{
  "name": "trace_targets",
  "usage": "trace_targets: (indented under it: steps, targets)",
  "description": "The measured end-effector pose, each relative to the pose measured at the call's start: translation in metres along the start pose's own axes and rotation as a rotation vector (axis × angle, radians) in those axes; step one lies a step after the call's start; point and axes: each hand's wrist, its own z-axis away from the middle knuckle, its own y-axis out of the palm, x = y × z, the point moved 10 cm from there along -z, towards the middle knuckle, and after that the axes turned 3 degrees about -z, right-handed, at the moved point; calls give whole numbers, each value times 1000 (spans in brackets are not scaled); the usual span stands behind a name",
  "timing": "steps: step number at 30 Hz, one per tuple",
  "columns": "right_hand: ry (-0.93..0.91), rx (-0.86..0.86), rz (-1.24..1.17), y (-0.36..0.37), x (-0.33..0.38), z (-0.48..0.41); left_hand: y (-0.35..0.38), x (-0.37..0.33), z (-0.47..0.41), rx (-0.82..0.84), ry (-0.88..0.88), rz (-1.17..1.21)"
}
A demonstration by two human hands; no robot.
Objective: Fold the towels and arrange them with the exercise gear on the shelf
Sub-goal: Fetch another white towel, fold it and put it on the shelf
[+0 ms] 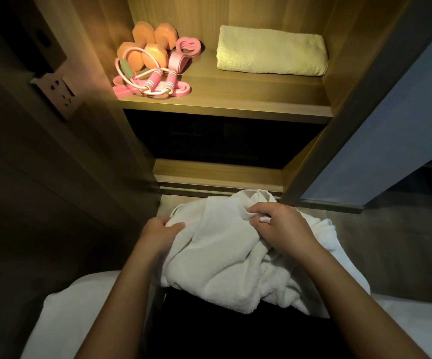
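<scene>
A crumpled white towel point(225, 252) lies bunched over my lap, low in the view. My left hand point(161, 233) grips its left edge. My right hand point(282, 226) pinches a fold near its top. Higher up, on the lit wooden shelf point(235, 99), a folded cream towel point(272, 51) rests at the right. At the shelf's left sit orange dumbbells point(147, 45), a pink jump rope point(155, 79) and a pink grip ring point(187, 47), all bunched together.
A dark open compartment point(220, 141) lies under the shelf, with a lower wooden ledge point(217, 174) beneath it. A wall socket point(59, 92) sits at the left. A blue-grey panel point(391, 130) stands at the right. White bedding point(62, 320) spreads beside my legs.
</scene>
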Motion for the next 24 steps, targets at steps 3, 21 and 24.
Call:
trace_targets:
  steps: [3,21,24]
  targets:
    - [-10,-1,5,0,0,1,-13,-6,0,-90,47,264]
    - [-97,-58,-162,-4,-2,10,-29,-85,39,-489,605,176]
    - [-127,-83,-191,-6,-2,13,-21,-82,37,-461,577,204]
